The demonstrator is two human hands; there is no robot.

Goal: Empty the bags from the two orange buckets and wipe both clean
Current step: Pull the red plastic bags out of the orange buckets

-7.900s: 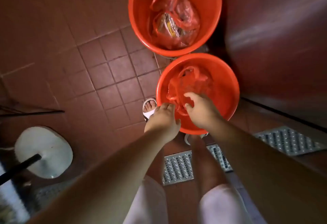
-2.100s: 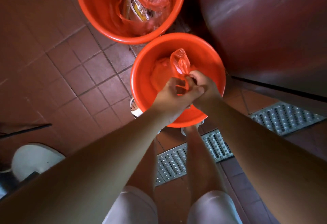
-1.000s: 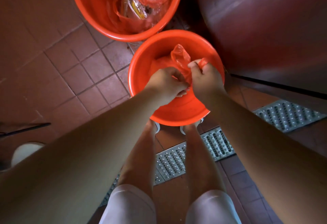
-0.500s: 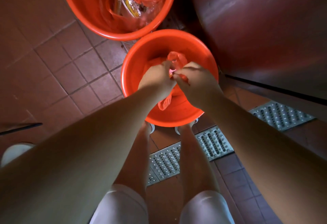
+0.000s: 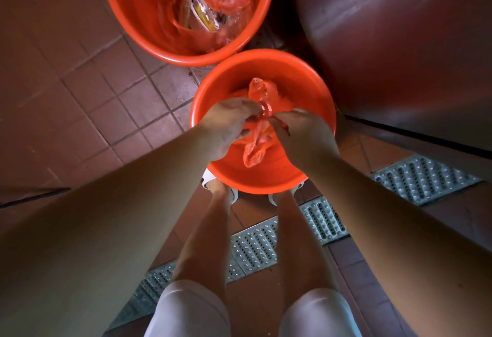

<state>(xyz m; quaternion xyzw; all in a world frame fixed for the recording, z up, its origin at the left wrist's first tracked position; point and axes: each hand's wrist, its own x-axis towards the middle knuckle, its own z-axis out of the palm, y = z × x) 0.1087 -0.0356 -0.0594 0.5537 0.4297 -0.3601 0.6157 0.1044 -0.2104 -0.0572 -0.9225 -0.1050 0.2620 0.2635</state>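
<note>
White shorts (image 5: 186, 310) and bare legs nearest the camera, metal drain grates (image 5: 255, 246) running across the tiled floor (image 5: 80, 113) beneath them. Moving out, both arms reach into the near bucket (image 5: 266, 177), which sits right at the toes of the white sandals (image 5: 209, 178). The left hand (image 5: 226, 123) pinches the thin orange bag (image 5: 259, 134) at its twisted neck, fingers curled onto the plastic; the right hand (image 5: 303, 134) grips the other side, fingers (image 5: 279, 118) closed on it too. Half a second ago the hands were pressed together over the knot; now they have drawn slightly apart and the bag's loose tail hangs lower between them. That looks like a knot being tightened, so this bag seems nearly ready to lift out. It is still inside the bucket, though. Farther on, touching rims or nearly so, the far bucket (image 5: 127, 17) still holds its clear and orange bags (image 5: 207, 9), untouched. Nothing wiped yet. Compared with the earliest view, the loose open bag is now bunched and gathered.
</note>
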